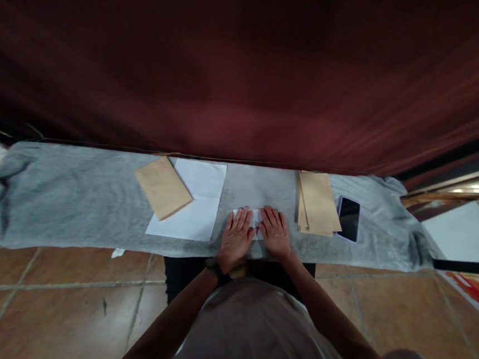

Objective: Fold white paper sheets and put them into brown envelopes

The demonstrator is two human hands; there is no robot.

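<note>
My left hand (238,236) and my right hand (274,230) lie flat on a small folded sheet of white paper (255,219) near the front edge of the cloth-covered surface. Their fingers are stretched forward and the thumbs come close together over the paper. Most of the sheet is hidden under the palms. To the left of my left hand rest larger white sheets (196,215), with a brown envelope (163,188) lying tilted across them. A small stack of brown envelopes (318,203) sits to the right of my right hand.
A grey cloth (78,199) covers the long narrow surface. Right of the envelope stack lies a phone (349,219). A dark red panel (248,79) rises behind the far edge. Below is a tiled floor (69,304) with a white scrap (118,252) on it.
</note>
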